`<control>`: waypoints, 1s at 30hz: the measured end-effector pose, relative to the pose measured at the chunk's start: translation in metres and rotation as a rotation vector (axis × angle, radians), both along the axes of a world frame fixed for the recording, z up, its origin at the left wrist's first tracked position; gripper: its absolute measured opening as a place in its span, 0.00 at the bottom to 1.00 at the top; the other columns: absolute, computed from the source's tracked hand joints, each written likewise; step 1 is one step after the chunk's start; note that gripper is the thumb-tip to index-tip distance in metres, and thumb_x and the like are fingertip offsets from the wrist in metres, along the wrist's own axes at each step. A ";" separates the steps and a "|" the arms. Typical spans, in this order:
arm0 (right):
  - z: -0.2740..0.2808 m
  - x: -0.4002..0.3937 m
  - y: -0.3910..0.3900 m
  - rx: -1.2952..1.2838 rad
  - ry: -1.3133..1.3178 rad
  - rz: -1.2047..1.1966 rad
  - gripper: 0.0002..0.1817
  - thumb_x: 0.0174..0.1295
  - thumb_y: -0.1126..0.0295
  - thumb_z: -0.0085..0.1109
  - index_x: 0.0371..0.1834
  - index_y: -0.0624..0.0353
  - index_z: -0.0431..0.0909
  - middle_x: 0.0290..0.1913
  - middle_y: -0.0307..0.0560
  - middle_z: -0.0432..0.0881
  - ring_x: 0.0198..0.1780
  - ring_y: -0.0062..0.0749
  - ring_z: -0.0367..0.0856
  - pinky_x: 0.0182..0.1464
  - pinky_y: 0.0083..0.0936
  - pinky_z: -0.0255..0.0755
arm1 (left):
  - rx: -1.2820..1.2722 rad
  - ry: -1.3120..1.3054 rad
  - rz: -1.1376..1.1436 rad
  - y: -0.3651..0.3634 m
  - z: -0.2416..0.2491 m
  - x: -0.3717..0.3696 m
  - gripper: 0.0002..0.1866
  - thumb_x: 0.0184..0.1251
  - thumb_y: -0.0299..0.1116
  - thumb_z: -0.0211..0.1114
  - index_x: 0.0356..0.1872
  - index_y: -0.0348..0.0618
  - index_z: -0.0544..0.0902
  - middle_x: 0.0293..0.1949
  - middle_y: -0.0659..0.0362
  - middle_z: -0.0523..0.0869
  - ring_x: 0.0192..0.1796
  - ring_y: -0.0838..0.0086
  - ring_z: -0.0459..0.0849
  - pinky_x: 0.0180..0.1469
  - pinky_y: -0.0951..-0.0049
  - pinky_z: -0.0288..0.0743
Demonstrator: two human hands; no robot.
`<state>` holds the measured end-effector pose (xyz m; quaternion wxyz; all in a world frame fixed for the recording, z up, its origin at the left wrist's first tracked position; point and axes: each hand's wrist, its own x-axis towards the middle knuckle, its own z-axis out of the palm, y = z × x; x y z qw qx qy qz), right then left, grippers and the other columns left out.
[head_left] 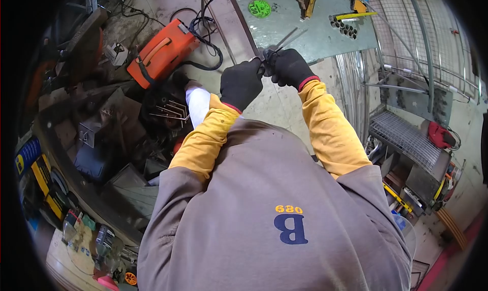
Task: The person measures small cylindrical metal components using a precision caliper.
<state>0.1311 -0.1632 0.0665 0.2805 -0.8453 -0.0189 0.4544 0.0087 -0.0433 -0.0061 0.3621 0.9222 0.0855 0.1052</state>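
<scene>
Both my hands wear black gloves with red cuffs and meet near the edge of the metal-topped table [325,39]. My left hand [241,85] is closed, its fingertips against a small dark piece between the hands; what it grips is hidden. Right beside it, my right hand [291,68] is closed around the lower end of thin metal rods [288,38], which point up and right over the table. The dark piece [266,56] at their base is too small to name.
A green disc [259,8], a clamp-like tool [306,1] and several short tubes [345,28] lie on the table. At left stand an orange machine [162,52] with black cables [216,62] and a bin of scrap metal [91,159]. Wire mesh racks [406,136] stand right.
</scene>
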 end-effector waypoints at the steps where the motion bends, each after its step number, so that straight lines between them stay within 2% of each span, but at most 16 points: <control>1: 0.001 0.001 0.002 -0.022 0.023 -0.039 0.30 0.80 0.48 0.54 0.29 0.64 0.85 0.20 0.49 0.83 0.18 0.33 0.80 0.23 0.30 0.73 | 0.007 -0.006 0.004 -0.001 -0.003 -0.001 0.09 0.72 0.41 0.66 0.39 0.48 0.84 0.27 0.47 0.86 0.33 0.46 0.88 0.34 0.45 0.77; 3: 0.002 0.002 0.005 -0.031 0.041 -0.078 0.31 0.80 0.46 0.55 0.28 0.63 0.84 0.20 0.48 0.82 0.17 0.33 0.79 0.23 0.29 0.72 | -0.057 0.138 -0.004 0.001 0.002 -0.001 0.09 0.71 0.41 0.67 0.39 0.48 0.84 0.29 0.47 0.87 0.34 0.47 0.89 0.36 0.46 0.78; 6: 0.001 0.001 -0.002 0.052 0.079 -0.124 0.31 0.80 0.44 0.56 0.30 0.62 0.84 0.20 0.46 0.81 0.17 0.32 0.76 0.21 0.28 0.70 | -0.089 0.214 -0.014 0.004 0.006 0.002 0.10 0.72 0.42 0.66 0.41 0.48 0.85 0.32 0.47 0.88 0.38 0.46 0.89 0.39 0.46 0.79; 8: -0.001 -0.001 -0.011 0.120 0.135 -0.372 0.29 0.79 0.45 0.57 0.33 0.63 0.83 0.21 0.45 0.81 0.17 0.31 0.76 0.21 0.27 0.69 | -0.096 0.233 -0.034 0.010 0.005 0.005 0.10 0.71 0.41 0.64 0.44 0.48 0.86 0.35 0.47 0.90 0.40 0.46 0.89 0.41 0.46 0.80; 9: -0.002 -0.002 -0.018 0.135 0.105 -0.397 0.28 0.79 0.45 0.57 0.38 0.63 0.85 0.23 0.47 0.83 0.17 0.30 0.77 0.21 0.26 0.69 | -0.110 0.253 -0.063 0.014 0.004 0.006 0.12 0.70 0.40 0.63 0.47 0.48 0.86 0.37 0.47 0.91 0.41 0.47 0.90 0.43 0.46 0.81; 10: -0.007 -0.005 -0.021 0.136 0.108 -0.393 0.28 0.79 0.45 0.57 0.38 0.63 0.85 0.23 0.47 0.83 0.17 0.30 0.77 0.21 0.26 0.69 | -0.109 0.256 -0.058 0.016 0.003 0.007 0.12 0.70 0.40 0.63 0.47 0.48 0.86 0.37 0.47 0.91 0.41 0.47 0.90 0.43 0.46 0.81; 12: -0.005 -0.011 -0.025 0.091 -0.050 -0.268 0.27 0.78 0.47 0.59 0.42 0.64 0.87 0.24 0.48 0.85 0.18 0.29 0.78 0.22 0.26 0.71 | -0.171 0.338 -0.086 0.018 0.009 0.010 0.13 0.71 0.41 0.61 0.49 0.49 0.87 0.40 0.46 0.91 0.44 0.45 0.90 0.46 0.46 0.81; 13: -0.005 -0.011 -0.025 0.108 -0.062 -0.221 0.25 0.77 0.48 0.60 0.41 0.64 0.88 0.24 0.48 0.86 0.19 0.30 0.80 0.24 0.27 0.74 | -0.170 0.339 -0.089 0.017 0.009 0.011 0.13 0.71 0.41 0.61 0.49 0.49 0.87 0.40 0.46 0.91 0.44 0.45 0.90 0.46 0.46 0.81; 16: -0.010 -0.007 -0.016 0.076 -0.108 -0.097 0.23 0.77 0.53 0.57 0.37 0.62 0.87 0.24 0.45 0.84 0.20 0.28 0.78 0.23 0.26 0.70 | -0.167 0.383 -0.092 0.017 0.010 0.010 0.14 0.73 0.43 0.61 0.50 0.49 0.87 0.40 0.45 0.91 0.45 0.45 0.90 0.47 0.46 0.81; 17: -0.008 -0.007 -0.013 0.054 -0.104 -0.061 0.23 0.77 0.52 0.56 0.37 0.62 0.88 0.25 0.46 0.85 0.21 0.29 0.80 0.25 0.26 0.73 | -0.185 0.397 -0.085 0.017 0.012 0.010 0.14 0.74 0.44 0.61 0.50 0.49 0.87 0.41 0.45 0.91 0.46 0.45 0.90 0.47 0.46 0.81; 22: 0.000 -0.020 -0.014 0.035 -0.069 -0.128 0.23 0.77 0.52 0.57 0.37 0.63 0.88 0.24 0.48 0.86 0.21 0.31 0.82 0.26 0.28 0.75 | -0.240 0.412 -0.116 0.011 0.012 0.000 0.16 0.77 0.48 0.61 0.49 0.48 0.87 0.41 0.44 0.91 0.46 0.44 0.89 0.48 0.46 0.81; 25: -0.002 -0.026 -0.014 0.040 -0.063 -0.166 0.23 0.77 0.53 0.58 0.37 0.64 0.88 0.23 0.49 0.86 0.21 0.32 0.83 0.26 0.29 0.77 | -0.360 0.441 -0.116 0.005 0.009 -0.010 0.16 0.76 0.47 0.61 0.47 0.47 0.86 0.40 0.44 0.91 0.46 0.44 0.89 0.48 0.45 0.80; 27: -0.005 -0.026 -0.016 0.046 -0.088 -0.171 0.23 0.77 0.53 0.58 0.38 0.64 0.88 0.23 0.50 0.86 0.20 0.32 0.83 0.26 0.29 0.77 | -0.361 0.356 -0.052 0.001 0.004 -0.015 0.16 0.76 0.47 0.64 0.44 0.43 0.86 0.32 0.46 0.89 0.37 0.47 0.88 0.41 0.51 0.78; 30: -0.006 -0.018 -0.020 0.070 -0.045 -0.094 0.22 0.76 0.53 0.59 0.39 0.64 0.88 0.24 0.50 0.87 0.20 0.32 0.84 0.26 0.29 0.77 | -0.303 0.367 -0.066 0.006 0.006 -0.011 0.16 0.76 0.47 0.63 0.44 0.43 0.86 0.33 0.46 0.89 0.38 0.46 0.88 0.41 0.51 0.78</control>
